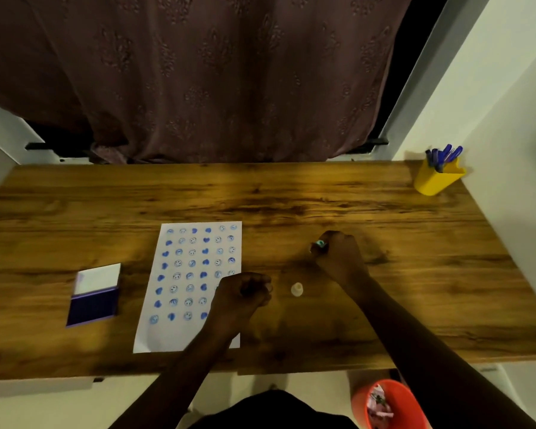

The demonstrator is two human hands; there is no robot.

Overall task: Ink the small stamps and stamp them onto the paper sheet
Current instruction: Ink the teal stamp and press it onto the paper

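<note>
A white paper sheet (186,286) lies on the wooden table, covered with rows of blue heart and smiley prints. Left of it sits an open ink pad (93,300) with its blue pad toward me and the white lid folded back. My left hand (245,292) rests as a closed fist on the sheet's right edge; nothing shows in it. My right hand (338,252) is farther right, fingers closed on a small green-topped stamp (320,244). A small pale stamp (297,289) stands alone on the table between my hands.
A yellow cup (437,179) of blue pens stands at the table's far right corner, next to a white wall. A brown curtain hangs behind the table. An orange bin (390,404) sits on the floor below the table's front edge.
</note>
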